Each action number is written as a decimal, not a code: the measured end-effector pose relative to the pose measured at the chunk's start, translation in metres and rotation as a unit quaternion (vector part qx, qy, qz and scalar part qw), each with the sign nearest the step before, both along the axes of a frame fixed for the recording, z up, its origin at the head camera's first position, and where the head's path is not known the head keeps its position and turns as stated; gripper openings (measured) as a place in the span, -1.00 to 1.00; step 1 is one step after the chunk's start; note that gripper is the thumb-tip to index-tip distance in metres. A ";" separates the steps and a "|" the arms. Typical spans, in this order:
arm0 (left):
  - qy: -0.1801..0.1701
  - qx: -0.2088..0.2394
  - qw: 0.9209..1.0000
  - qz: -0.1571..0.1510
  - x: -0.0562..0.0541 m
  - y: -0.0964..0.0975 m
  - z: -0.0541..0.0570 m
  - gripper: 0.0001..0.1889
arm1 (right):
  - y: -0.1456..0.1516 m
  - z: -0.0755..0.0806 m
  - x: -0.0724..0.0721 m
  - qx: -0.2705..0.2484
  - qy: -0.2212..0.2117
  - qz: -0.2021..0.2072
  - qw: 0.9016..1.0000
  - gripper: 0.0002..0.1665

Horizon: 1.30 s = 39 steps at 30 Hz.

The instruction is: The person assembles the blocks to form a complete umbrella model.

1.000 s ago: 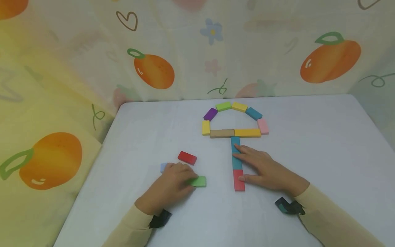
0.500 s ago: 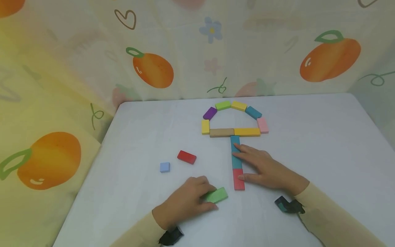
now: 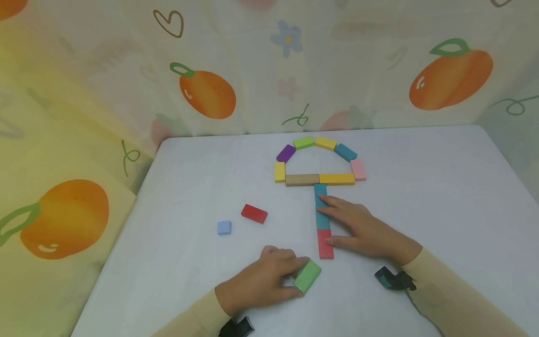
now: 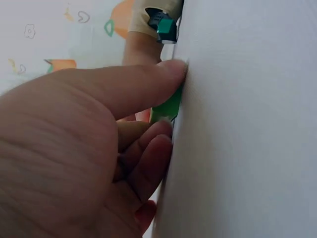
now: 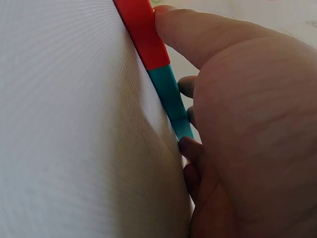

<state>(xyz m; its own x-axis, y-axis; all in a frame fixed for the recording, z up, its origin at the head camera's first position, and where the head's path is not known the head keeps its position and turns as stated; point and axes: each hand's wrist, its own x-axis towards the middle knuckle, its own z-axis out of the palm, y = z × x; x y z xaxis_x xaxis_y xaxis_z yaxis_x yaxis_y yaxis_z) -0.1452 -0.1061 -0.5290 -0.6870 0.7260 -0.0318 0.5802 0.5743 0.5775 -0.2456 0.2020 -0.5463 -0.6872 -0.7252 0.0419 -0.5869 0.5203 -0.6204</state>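
Note:
My left hand [image 3: 266, 280] pinches a light green block [image 3: 308, 277] between thumb and fingers, low over the near part of the table; it lies slanted, just below the end of a column of blocks. In the left wrist view the green block [image 4: 167, 105] shows partly behind the thumb. My right hand [image 3: 365, 232] rests on that column with fingers stretched out. Its thumb touches the red block [image 3: 325, 250] at the near end, and its fingertips lie on the teal blocks [image 3: 322, 222] above. The right wrist view shows the thumb at the red block's edge [image 5: 143, 34].
Atop the column, a wooden block [image 3: 302, 180] and an orange-yellow block [image 3: 337, 179] form a bar under an arch of several coloured blocks, including a purple one [image 3: 286, 153]. A loose red block [image 3: 254, 214] and a small blue block [image 3: 224, 228] lie left on the white table [image 3: 185, 187].
My left hand has carried the green block from beside the small blue block rightward and nearer, turning it to a slant. The blue block came into full view. My right hand has stayed in place.

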 end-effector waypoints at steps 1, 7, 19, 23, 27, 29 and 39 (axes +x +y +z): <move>0.004 0.004 1.000 -0.001 -0.001 0.001 -0.001 -0.34 | 0.000 0.000 0.000 -0.002 0.000 0.001 1.000 -0.07; 0.029 0.009 0.999 -0.013 -0.004 0.005 -0.006 -0.37 | 0.000 0.000 -0.001 -0.007 0.004 0.003 1.000 -0.07; 0.044 -0.009 0.999 -0.015 -0.004 0.012 -0.009 -0.35 | 0.000 0.001 0.000 -0.004 0.004 0.002 1.000 -0.07; 0.050 -0.010 0.999 -0.011 -0.004 0.014 -0.010 -0.35 | 0.000 0.000 0.000 -0.004 0.004 0.002 1.000 -0.07; 0.058 -0.009 0.998 -0.009 -0.003 0.017 -0.010 -0.34 | 0.000 0.001 0.000 -0.005 0.005 0.002 1.000 -0.07; 0.061 -0.010 0.998 -0.008 -0.003 0.018 -0.010 -0.34 | 0.000 0.001 0.000 -0.004 0.004 0.002 1.000 -0.07; 0.058 -0.020 0.998 0.009 0.003 0.021 -0.005 -0.29 | 0.000 0.002 0.001 0.002 0.005 0.001 1.000 -0.08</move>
<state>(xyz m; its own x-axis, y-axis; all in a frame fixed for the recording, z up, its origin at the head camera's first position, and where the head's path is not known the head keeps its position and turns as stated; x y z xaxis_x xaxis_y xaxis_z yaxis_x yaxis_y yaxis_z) -0.1425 -0.0847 -0.5345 -0.7012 0.7126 0.0202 0.6304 0.6067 0.4843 -0.2449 0.2024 -0.5445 -0.6853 -0.7269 0.0457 -0.5942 0.5217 -0.6121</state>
